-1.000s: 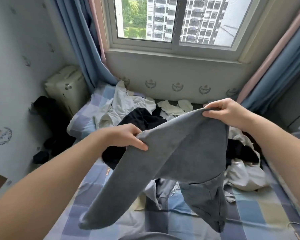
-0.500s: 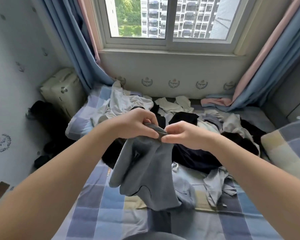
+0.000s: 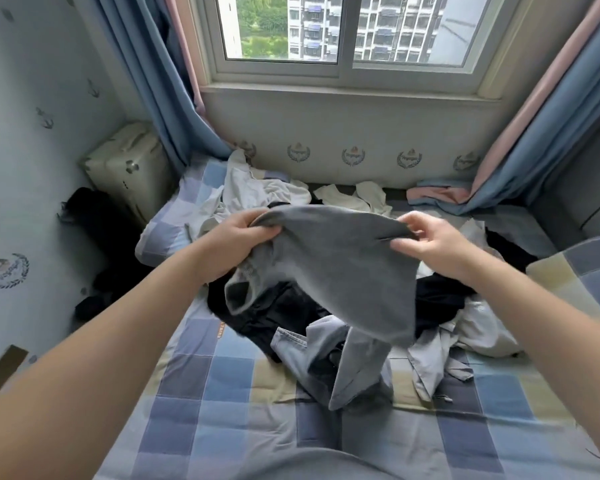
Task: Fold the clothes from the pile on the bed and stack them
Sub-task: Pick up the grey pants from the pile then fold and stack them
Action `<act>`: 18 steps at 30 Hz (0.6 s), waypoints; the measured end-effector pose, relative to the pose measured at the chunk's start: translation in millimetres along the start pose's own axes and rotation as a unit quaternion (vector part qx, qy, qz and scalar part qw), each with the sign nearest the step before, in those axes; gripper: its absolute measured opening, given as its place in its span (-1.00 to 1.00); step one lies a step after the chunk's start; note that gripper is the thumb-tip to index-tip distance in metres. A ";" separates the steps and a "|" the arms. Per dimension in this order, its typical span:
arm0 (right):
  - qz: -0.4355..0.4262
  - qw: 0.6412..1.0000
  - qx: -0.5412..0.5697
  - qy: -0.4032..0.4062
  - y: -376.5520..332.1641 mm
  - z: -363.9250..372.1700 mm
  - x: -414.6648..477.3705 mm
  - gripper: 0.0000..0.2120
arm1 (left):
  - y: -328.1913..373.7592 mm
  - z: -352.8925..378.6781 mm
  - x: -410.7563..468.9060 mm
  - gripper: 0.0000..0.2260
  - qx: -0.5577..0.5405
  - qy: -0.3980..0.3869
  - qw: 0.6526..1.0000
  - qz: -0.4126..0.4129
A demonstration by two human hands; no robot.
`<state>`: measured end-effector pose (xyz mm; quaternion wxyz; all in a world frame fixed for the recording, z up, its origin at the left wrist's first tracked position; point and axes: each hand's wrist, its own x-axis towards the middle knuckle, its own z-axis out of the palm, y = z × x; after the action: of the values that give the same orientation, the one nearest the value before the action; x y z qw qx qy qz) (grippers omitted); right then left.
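A grey garment (image 3: 340, 268) hangs in the air above the bed, held along its top edge. My left hand (image 3: 243, 233) grips its left end and my right hand (image 3: 430, 240) pinches its right end. A sleeve opening droops below my left hand and a long grey part hangs down to the bedspread. Under it lies the pile of clothes (image 3: 281, 313), with black, white and pale blue-grey pieces mixed together. The checked bedspread (image 3: 222, 403) shows in front of the pile.
A cream suitcase (image 3: 125, 168) stands at the left between wall and bed, with dark items (image 3: 94, 237) on the floor beside it. Blue and pink curtains (image 3: 534, 150) hang at both sides of the window. A checked pillow (image 3: 582, 268) lies at the right.
My hands were together at the middle of the grey garment half a second ago; they have drawn apart, spreading its top edge wide. The camera has tilted down slightly.
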<state>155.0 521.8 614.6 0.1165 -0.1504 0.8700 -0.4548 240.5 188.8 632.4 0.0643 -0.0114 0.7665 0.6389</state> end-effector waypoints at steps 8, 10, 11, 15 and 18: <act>-0.055 0.978 0.122 -0.162 -52.9 86.2 -35.8 -0.47 | 89.1 44.5 0.4 -0.89 0.038 -0.097 0.988 0.117; -0.058 0.976 0.155 -0.141 -51.1 94.7 -37.6 -0.75 | 92.2 38.1 5.0 -0.92 0.085 -0.071 0.988 0.109; -0.054 0.974 0.171 -0.135 -48.2 96.2 -39.5 -0.83 | 89.0 33.5 9.3 -0.94 0.120 -0.041 0.986 0.110; -0.021 0.969 0.225 -0.097 -43.8 88.9 -49.0 -0.85 | 47.4 20.0 27.5 -0.84 0.247 0.089 0.957 0.123; -0.016 0.978 0.204 -0.038 -39.8 74.5 -51.8 -0.79 | 19.5 28.7 24.7 -0.80 0.272 0.135 0.948 0.090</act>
<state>234.6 463.0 609.3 0.1708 -0.1542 0.7511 -0.6188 216.5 222.0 643.6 -0.0969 -0.0105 0.9107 0.4014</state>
